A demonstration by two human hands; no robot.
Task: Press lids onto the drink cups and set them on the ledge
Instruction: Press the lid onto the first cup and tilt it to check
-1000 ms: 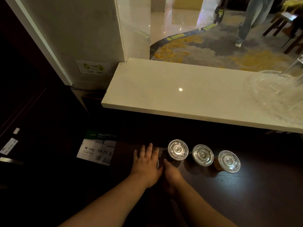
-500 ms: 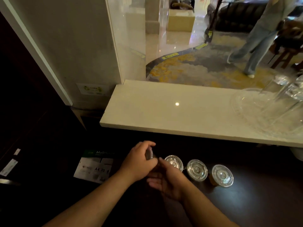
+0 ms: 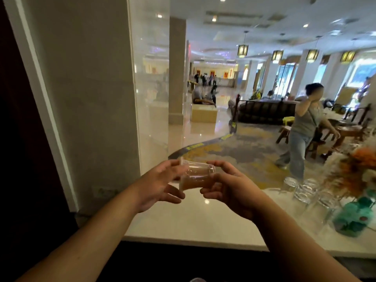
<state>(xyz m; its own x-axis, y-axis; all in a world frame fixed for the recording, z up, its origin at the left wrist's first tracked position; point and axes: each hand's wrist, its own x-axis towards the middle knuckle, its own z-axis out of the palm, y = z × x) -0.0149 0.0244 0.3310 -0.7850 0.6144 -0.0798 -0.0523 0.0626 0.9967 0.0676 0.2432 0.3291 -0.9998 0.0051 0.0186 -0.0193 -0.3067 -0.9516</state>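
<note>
A clear plastic drink cup (image 3: 196,177) with brown liquid lies on its side in the air, held between both hands above the white ledge (image 3: 193,222). Its lidded end points left, against my left hand (image 3: 160,184). My right hand (image 3: 225,186) grips the cup's base end from the right, fingers curled around it. The liquid pools along the lower side of the tilted cup. The other lidded cups on the dark counter are out of view.
Several clear drinking glasses (image 3: 303,190) stand on the ledge at the right, beside a teal vase with dried orange flowers (image 3: 354,206). A glass pane rises behind the ledge. Beyond it is a lobby, where a person (image 3: 303,131) stands.
Both hands lifted one cup from the dark counter up to ledge height and tipped it sideways. The view rose from the counter to the lobby, so the three other cups dropped out of sight.
</note>
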